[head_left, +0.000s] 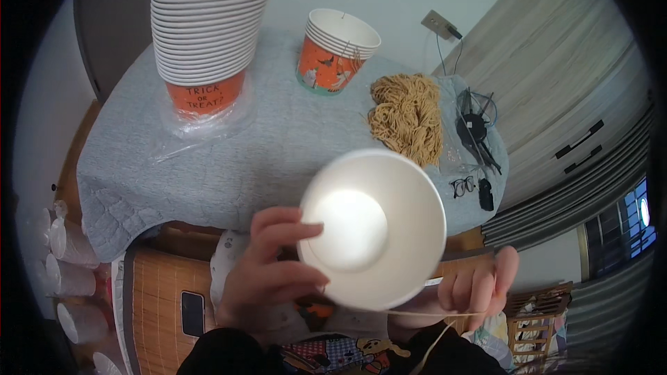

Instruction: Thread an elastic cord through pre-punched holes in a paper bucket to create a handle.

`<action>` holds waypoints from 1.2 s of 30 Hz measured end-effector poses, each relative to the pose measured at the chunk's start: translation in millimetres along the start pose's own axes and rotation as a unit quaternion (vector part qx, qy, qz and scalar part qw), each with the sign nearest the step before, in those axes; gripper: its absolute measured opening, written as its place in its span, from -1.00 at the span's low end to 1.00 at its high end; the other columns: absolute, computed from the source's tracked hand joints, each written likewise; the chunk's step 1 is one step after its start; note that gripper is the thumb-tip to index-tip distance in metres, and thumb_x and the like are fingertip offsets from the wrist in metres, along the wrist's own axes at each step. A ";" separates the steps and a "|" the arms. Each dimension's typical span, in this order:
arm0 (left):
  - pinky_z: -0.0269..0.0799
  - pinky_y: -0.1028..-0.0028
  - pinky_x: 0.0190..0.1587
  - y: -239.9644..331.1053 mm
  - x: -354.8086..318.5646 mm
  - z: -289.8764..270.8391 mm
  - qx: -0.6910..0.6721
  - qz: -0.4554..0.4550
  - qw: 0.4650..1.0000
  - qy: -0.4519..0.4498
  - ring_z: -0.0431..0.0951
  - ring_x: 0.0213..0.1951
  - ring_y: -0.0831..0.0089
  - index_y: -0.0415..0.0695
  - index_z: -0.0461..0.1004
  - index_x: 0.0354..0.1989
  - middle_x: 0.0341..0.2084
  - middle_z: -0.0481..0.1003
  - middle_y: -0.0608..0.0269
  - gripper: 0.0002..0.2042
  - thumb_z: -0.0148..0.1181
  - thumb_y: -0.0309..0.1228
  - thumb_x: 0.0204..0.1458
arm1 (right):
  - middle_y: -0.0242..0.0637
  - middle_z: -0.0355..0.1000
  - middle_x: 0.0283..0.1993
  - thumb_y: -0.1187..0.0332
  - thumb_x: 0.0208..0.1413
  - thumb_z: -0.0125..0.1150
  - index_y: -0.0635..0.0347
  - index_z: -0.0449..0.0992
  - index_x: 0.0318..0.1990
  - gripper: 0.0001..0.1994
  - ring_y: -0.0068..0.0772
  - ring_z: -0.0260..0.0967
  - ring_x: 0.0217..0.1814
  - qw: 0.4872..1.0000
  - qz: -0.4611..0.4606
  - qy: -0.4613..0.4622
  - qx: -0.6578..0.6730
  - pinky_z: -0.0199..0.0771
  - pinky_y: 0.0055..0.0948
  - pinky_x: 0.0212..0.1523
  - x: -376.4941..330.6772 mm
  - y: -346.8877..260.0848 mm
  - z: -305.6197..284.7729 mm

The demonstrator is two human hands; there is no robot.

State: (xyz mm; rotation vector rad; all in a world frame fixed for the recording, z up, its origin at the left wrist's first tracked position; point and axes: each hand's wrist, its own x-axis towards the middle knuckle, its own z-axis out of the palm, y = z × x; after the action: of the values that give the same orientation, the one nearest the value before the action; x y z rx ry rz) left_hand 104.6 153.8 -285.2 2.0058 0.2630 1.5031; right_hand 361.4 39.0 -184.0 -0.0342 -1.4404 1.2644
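A white paper bucket (410,236) is tilted in front of me, its open mouth toward my view. My left hand (267,264) grips its left rim, with fingertips inside the mouth and the thumb out of sight. At the lower right, my right hand (479,288) is closed around a thin tan cord (431,314), which stretches to the bucket's lower rim. A loose tail of cord hangs toward my lap. Whether the cord passes through the bucket wall is hidden.
A tall stack of buckets (212,21) stands in plastic wrap on the cloth-covered table (278,132). Beyond are a shorter orange stack (330,62) with cords, a tan cord heap (410,114), a black router (476,128) and glasses (462,186). A phone (193,314) lies lower left.
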 end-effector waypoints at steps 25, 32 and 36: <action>0.34 0.23 0.11 -55.8 2.1 15.6 -0.463 -0.109 0.870 0.131 0.29 0.18 0.24 -0.09 -0.06 0.34 0.24 0.16 0.04 -0.30 0.20 -0.20 0.11 | -0.06 0.42 -0.23 0.68 -0.16 0.40 0.30 0.26 0.02 -0.44 -0.40 0.44 -0.30 0.934 -0.032 0.211 -0.287 0.47 -0.56 -0.26 -39.1 43.0 -28.9; 0.38 0.44 -0.30 -53.4 -29.9 -15.8 -0.287 -0.028 0.948 0.136 0.48 -0.30 0.40 -0.24 0.37 -0.02 -0.35 0.49 0.14 -0.44 0.02 0.09 0.15 | -0.09 0.41 -0.07 0.66 -0.08 0.32 0.28 0.37 -0.02 -0.58 -0.43 0.43 -0.17 0.803 0.000 0.215 -0.555 0.41 -0.51 -0.11 5.7 92.3 0.3; 0.33 0.48 -0.53 4.9 2.0 -16.6 -0.265 -0.132 0.951 -0.087 0.43 -0.64 0.50 -0.20 0.52 -0.31 -0.70 0.45 0.33 -0.57 0.04 -0.01 0.17 | -0.11 0.38 -0.01 0.68 -0.01 0.23 0.29 0.37 0.05 -0.58 -0.42 0.45 -0.17 0.823 0.041 0.184 -0.536 0.42 -0.50 -0.09 26.9 122.3 -0.1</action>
State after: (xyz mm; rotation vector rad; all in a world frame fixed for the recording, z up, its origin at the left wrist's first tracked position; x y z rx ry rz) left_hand 89.0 156.8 -278.0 1.5828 0.0409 1.0776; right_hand 278.7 107.2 -248.6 -1.0503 -1.6257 0.3209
